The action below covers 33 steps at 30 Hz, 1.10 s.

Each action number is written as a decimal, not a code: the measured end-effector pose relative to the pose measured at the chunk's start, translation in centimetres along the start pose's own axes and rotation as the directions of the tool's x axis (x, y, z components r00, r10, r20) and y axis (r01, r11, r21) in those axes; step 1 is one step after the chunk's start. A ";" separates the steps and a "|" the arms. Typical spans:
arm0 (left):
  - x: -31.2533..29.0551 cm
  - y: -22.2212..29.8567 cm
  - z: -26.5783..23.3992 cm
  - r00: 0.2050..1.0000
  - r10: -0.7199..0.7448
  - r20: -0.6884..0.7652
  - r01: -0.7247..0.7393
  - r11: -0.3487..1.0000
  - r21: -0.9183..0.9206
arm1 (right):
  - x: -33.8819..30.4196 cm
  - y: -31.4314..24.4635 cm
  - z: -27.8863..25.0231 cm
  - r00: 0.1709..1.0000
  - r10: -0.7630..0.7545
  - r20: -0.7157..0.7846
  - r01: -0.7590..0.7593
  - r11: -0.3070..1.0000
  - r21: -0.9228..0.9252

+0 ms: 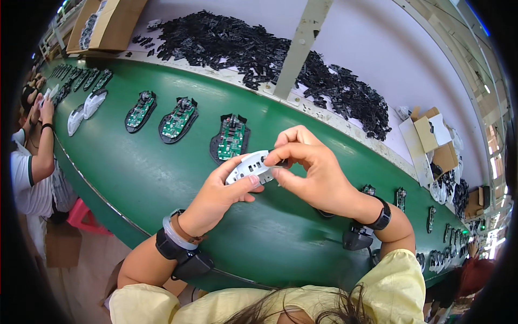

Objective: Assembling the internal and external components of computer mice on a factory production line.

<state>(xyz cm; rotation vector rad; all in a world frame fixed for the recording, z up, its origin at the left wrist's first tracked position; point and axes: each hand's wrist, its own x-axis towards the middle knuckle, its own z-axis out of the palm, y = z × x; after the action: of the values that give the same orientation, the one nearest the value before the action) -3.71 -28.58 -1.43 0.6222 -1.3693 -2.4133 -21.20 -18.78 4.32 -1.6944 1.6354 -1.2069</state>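
White, smooth plastic makes up the curved, slotted shell [245, 168], held above the green work surface [162, 175] near the middle of my view. I see the bare left hand [224, 186] gripping it, thumb across the near side; most of the other fingers are hidden beneath. The bare right hand [315, 170] brings bent fingers and thumb together at the shell's right end, and they cover that end. Something dark [284, 162] shows among those fingers, but I cannot tell whether it is a loose part or whether they pinch it.

Just beyond the shell lies a black, rounded base with a green circuit board [232, 138], its near end partly covered from me. Two similar black bases with green boards [178, 121] sit farther left, in full view. Behind the right wrist I get only pieces of more small assemblies [400, 198], blurring together toward the rim. A long heap of small black plastic parts [226, 43] runs along the back, crossed by a pale metal post [303, 46]; single pieces are hard to separate. At far left, a co-worker [38, 146] is cut by the dark fisheye edge.
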 end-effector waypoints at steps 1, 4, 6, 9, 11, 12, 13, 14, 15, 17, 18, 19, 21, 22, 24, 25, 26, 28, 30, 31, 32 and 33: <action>0.0 0.1 -0.1 0.999 0.030 -0.012 -0.029 0.998 0.052 | 0.1 -0.4 0.1 1.000 -0.022 0.012 0.022 0.998 -0.058; -0.1 0.2 -0.3 0.981 0.189 -0.048 -0.169 0.948 0.271 | 0.3 0.0 0.0 0.998 -0.026 0.056 0.033 0.991 -0.128; 0.1 -0.5 -0.4 0.922 0.387 -0.035 -0.322 0.812 0.487 | 0.1 0.4 0.0 0.999 -0.004 0.037 0.006 0.999 -0.050; -0.1 -0.7 -0.2 0.909 0.409 -0.078 -0.314 0.796 0.517 | -0.3 0.1 0.4 0.999 0.035 -0.029 -0.029 0.980 0.196; 0.2 -1.3 -0.4 0.884 0.466 -0.042 -0.375 0.758 0.534 | -0.1 -0.1 1.1 0.997 0.071 0.028 -0.076 0.955 0.288; 0.2 -1.2 -0.3 0.887 0.460 -0.040 -0.371 0.762 0.530 | 0.0 -0.3 1.5 0.995 0.081 0.050 -0.094 0.939 0.331; 0.1 -1.0 -0.2 0.890 0.454 -0.039 -0.367 0.766 0.528 | 0.0 0.1 2.0 0.997 0.078 0.029 -0.083 0.945 0.317; 0.0 -0.9 -0.1 0.893 0.448 -0.039 -0.363 0.770 0.525 | -0.1 0.3 2.0 0.999 -0.041 -0.002 0.041 0.991 0.131; 0.0 -0.8 -0.1 0.891 0.452 -0.033 -0.365 0.758 0.541 | 0.0 0.7 1.8 0.986 -0.164 0.000 0.164 0.985 -0.061; 0.0 -0.5 -0.1 0.887 0.461 -0.021 -0.367 0.734 0.571 | 0.1 1.0 1.6 0.965 -0.262 -0.011 0.251 0.935 -0.252; 0.0 -0.4 -0.1 0.896 0.443 -0.020 -0.357 0.747 0.561 | 0.1 1.2 1.6 0.975 -0.224 -0.010 0.217 0.954 -0.204; -0.1 -0.2 -0.1 0.905 0.425 -0.018 -0.346 0.760 0.550 | 0.2 1.4 1.5 0.983 -0.184 -0.007 0.181 0.971 -0.157; 0.0 -0.2 -0.4 0.912 0.409 -0.017 -0.343 0.786 0.514 | 0.5 1.8 1.5 0.984 -0.177 -0.033 0.172 0.978 -0.121; 0.2 -0.4 -0.7 0.911 0.412 -0.018 -0.351 0.798 0.489 | 0.6 2.1 1.6 0.982 -0.182 -0.044 0.175 0.977 -0.124; 0.3 -0.3 -0.8 0.921 0.388 -0.018 -0.342 0.831 0.439 | 0.7 2.7 1.6 0.979 -0.195 -0.065 0.185 0.974 -0.129; 0.3 -0.1 -0.7 0.932 0.362 -0.016 -0.323 0.851 0.413 | 0.6 3.1 1.7 0.978 -0.203 -0.048 0.195 0.972 -0.134; 0.3 0.0 -0.7 0.942 0.335 -0.012 -0.304 0.870 0.388 | 0.5 3.4 1.8 0.977 -0.211 -0.031 0.205 0.969 -0.138; 0.5 0.2 -1.3 0.952 0.304 0.026 -0.285 0.855 0.433 | 0.3 3.7 1.9 0.983 -0.181 0.022 0.182 0.974 -0.132; 0.4 0.3 -1.3 0.957 0.290 0.015 -0.269 0.867 0.420 | 0.6 3.7 2.1 0.989 -0.115 0.095 0.125 0.986 -0.110; 0.2 0.4 -1.0 0.957 0.289 -0.015 -0.262 0.885 0.385 | 0.6 4.0 1.9 0.977 -0.174 0.124 0.193 0.969 -0.157; 0.0 0.6 -0.8 0.957 0.288 -0.044 -0.255 0.902 0.348 | 0.4 3.8 2.0 0.992 -0.029 0.121 0.032 0.999 -0.020; -0.1 0.7 -0.7 0.960 0.272 -0.072 -0.234 0.913 0.336 | 0.1 3.3 2.1 0.983 0.113 0.141 -0.129 0.985 0.113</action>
<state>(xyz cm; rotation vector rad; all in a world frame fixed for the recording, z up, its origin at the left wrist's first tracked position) -3.28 -29.37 -1.13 0.6085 -1.6967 -1.9348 -21.23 -19.87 0.57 -1.5432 1.5287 -1.0866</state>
